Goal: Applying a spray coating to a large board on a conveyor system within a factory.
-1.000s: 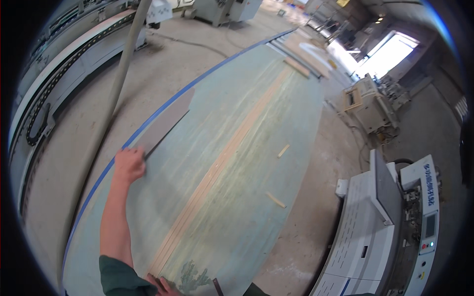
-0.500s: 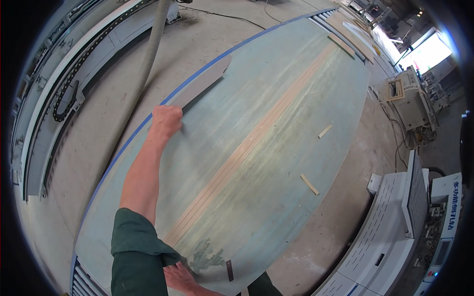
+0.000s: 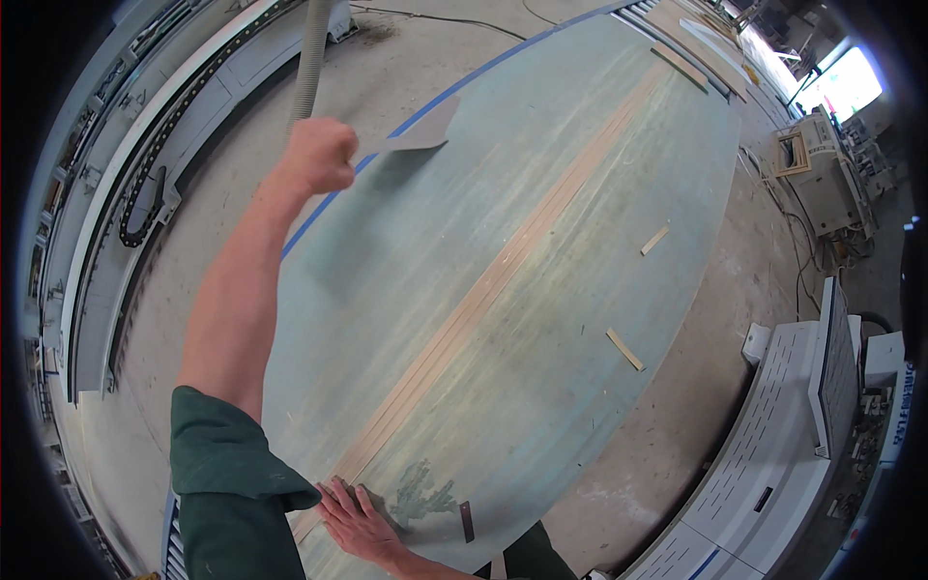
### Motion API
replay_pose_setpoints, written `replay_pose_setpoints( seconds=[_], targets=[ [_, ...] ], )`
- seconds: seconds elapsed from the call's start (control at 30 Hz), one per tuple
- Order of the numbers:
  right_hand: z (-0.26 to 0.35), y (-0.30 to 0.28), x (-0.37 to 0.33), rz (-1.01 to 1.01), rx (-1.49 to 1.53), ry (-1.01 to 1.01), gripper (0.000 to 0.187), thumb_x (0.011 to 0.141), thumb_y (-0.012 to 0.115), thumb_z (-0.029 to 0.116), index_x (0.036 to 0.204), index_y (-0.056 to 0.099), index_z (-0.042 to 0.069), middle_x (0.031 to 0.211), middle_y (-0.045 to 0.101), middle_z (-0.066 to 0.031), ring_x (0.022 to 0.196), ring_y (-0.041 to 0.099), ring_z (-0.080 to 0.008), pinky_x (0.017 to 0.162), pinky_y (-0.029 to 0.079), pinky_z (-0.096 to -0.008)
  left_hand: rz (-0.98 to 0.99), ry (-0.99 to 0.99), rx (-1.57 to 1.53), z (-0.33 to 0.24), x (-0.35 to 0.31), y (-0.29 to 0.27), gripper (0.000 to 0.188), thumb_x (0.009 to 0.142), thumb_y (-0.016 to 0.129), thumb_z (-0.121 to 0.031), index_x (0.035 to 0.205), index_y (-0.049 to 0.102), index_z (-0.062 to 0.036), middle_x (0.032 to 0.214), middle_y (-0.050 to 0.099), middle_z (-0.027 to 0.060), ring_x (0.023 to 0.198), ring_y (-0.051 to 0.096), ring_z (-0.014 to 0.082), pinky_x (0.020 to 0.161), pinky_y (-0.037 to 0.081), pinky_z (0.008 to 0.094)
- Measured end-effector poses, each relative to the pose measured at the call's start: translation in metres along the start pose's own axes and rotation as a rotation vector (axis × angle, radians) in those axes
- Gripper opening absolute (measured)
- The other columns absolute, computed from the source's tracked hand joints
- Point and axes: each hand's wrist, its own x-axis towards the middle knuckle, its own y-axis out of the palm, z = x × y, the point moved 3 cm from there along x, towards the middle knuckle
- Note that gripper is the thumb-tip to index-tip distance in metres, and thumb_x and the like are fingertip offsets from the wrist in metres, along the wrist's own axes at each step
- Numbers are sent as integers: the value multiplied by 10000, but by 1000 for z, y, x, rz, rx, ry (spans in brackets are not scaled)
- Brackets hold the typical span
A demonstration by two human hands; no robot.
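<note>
My left hand [image 3: 322, 155] is closed in a fist around one end of a thin grey-brown strip [image 3: 425, 128]. It is raised over the table's far left edge, and the strip slants and bends away beyond it. My right hand [image 3: 358, 522] lies flat, fingers spread, on the near end of several long narrow reddish-brown wood strips [image 3: 503, 261]. These run side by side along the pale green, worn tabletop [image 3: 580, 290]. Close to the right hand are a dark green patch [image 3: 423, 491] and a small dark brown flat piece [image 3: 467, 522].
Two short pale wood slips [image 3: 654, 241] lie on the table's right half, and a wooden bar [image 3: 680, 68] at its far end. Along the left stands a long machine rail [image 3: 242, 72], with a ribbed hose [image 3: 309, 68] nearby. A white machine [image 3: 744, 435] stands at right.
My left hand has risen and moved farther away, lifting its end of the strip off the table. My right hand, partly hidden before, now shows flat on the wood strips. The view has shifted slightly.
</note>
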Motion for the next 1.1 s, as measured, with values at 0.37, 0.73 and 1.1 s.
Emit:
replay_pose_setpoints(
  seconds=[0.37, 0.73, 1.1],
  targets=[
    [2, -2, -1, 29, 37, -15, 620, 1054, 499, 419, 1608, 440, 147, 1726, 307, -62, 1585, 267, -318, 1264, 135, -594, -186, 151, 254, 10, 69, -169, 80, 654, 700, -120, 649, 628, -83, 623, 617, 108, 571, 595, 302, 534, 413, 450],
    [-19, 10, 2, 50, -14, 11, 529, 1042, 509, 388, 1537, 551, 208, 1660, 427, -37, 1577, 284, -372, 1236, 200, -669, -311, -1166, -1039, -91, -391, -207, 244, 897, 794, -114, 1116, 755, -14, 974, 745, -6, 875, 656, 68, 825, 529, 252],
    [4, 16, 7, 132, -141, 3, 569, 1027, 550, 415, 1566, 518, 233, 1705, 349, -10, 1585, 233, -409, 1251, 121, -694, 379, -1649, 35, -342, -632, -157, 365, 878, 784, -175, 1213, 726, -42, 1033, 724, 108, 869, 698, 300, 779, 579, 421]
  ],
)
